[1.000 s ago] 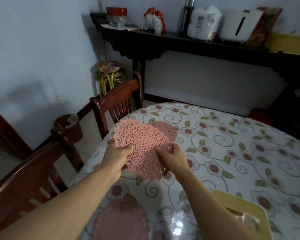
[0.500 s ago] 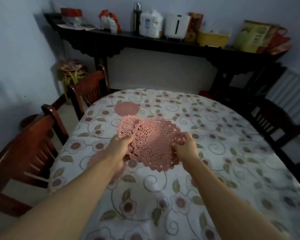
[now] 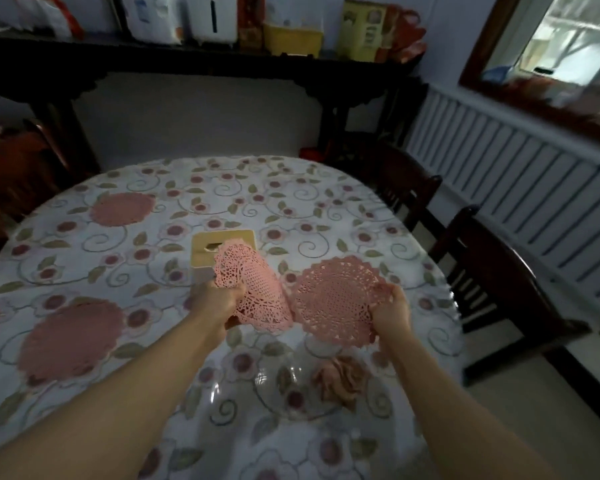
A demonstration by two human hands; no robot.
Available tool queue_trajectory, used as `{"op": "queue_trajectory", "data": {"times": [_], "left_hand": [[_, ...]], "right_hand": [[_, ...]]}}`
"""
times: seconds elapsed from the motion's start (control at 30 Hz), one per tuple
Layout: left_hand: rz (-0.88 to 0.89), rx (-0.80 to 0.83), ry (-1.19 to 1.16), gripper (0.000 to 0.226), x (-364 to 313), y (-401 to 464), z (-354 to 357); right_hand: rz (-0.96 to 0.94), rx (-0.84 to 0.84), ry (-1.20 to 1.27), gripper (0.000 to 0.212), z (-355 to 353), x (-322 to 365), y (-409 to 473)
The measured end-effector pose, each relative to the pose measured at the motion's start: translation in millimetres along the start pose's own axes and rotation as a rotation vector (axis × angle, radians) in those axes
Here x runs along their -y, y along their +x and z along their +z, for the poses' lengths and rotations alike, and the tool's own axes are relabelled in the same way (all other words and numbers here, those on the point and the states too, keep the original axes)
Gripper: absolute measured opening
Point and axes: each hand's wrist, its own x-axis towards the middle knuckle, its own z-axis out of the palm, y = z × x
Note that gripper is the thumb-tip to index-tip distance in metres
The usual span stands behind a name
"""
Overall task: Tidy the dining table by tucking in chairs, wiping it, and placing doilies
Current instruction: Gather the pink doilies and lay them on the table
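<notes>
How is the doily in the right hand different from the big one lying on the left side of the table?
The right hand pinches its doily by the edge, lifted and tilted; the left doily lies flat on the table, with no hand on it. The held doily's lacy holes show clearly; the left doily looks darker and blurrier. Both are pink and round with scalloped edges.

I am looking into a home dining room. An oval table (image 3: 222, 427) wears a floral tablecloth (image 3: 326, 209), with dark wooden chairs (image 3: 492, 271) tucked beside it. A long dark console table (image 3: 201, 65) against the wall carries a white rice cooker (image 3: 151, 15) and boxes (image 3: 357, 29). A ribbed radiator (image 3: 520, 188) runs beneath a wood-framed window (image 3: 551, 46).
</notes>
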Motion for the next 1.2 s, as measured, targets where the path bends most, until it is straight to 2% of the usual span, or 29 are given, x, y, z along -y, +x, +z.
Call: {"op": "queue_trajectory", "data": {"times": [0.1, 0.27, 0.5, 0.6, 0.7, 0.8, 0.93, 1.0, 1.1, 1.13, 1.2], "left_hand": [[-0.016, -0.031, -0.023, 0.014, 12, 15, 48], [-0.047, -0.081, -0.025, 0.016, 30, 41, 115], [-0.059, -0.121, -0.018, 0.033, 45, 55, 158], [-0.068, -0.125, -0.025, 0.035, 47, 57, 165], [-0.087, -0.118, -0.032, 0.037, 48, 57, 171], [-0.079, -0.088, -0.033, 0.034, 44, 54, 176], [-0.054, -0.002, -0.047, 0.027, 33, 46, 182], [-0.046, 0.046, -0.064, 0.028, 27, 42, 183], [-0.022, 0.096, -0.087, 0.024, 13, 39, 180], [-0.008, 0.104, -0.088, 0.019, 7, 39, 178], [0.018, 0.096, -0.085, 0.015, 0, 44, 177]], "right_hand": [[0.062, -0.062, -0.065, 0.051, -32, -22, 46], [0.109, -0.048, -0.122, 0.04, -53, -58, 125], [0.107, 0.138, -0.168, 0.049, -32, -72, 190], [0.105, 0.262, -0.365, 0.05, -27, -80, 200], [0.134, 0.337, -0.68, 0.076, -28, -81, 203], [0.121, 0.449, -0.548, 0.089, -35, -70, 192], [0.029, 0.588, -0.344, 0.084, -37, -46, 168], [0.114, 0.658, -0.236, 0.08, -33, -28, 159], [0.277, 0.76, -0.038, 0.054, -29, -5, 149], [0.26, 0.771, -0.028, 0.044, -28, 2, 149], [0.195, 0.733, -0.044, 0.036, -24, 10, 151]]}}
